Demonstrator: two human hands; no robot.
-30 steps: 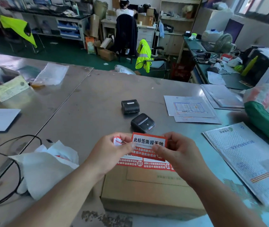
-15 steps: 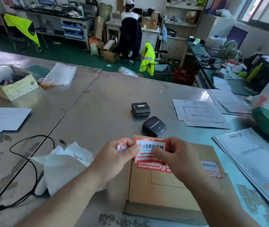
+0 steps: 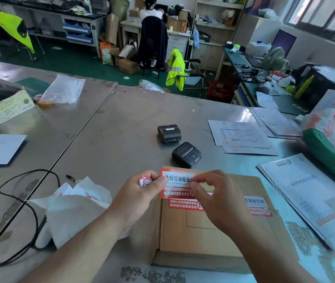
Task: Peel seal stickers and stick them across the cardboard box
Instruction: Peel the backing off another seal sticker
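2 printers (image 3: 169, 133) (image 3: 186, 154), 1 box (image 3: 203, 242) (cardboard).

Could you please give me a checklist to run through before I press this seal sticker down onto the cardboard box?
1. Seal sticker held on both sides: ok; the left hand pinches its left edge, the right hand its right part.
2. Backing fully peeled off: cannot tell.
3. Cardboard box lying flat on the table under the sticker: ok.
4. Left hand free of litter: not ok; a crumpled scrap sits in its fingers.
5. Bare space on the box top: ok; a second sticker covers only its right part.
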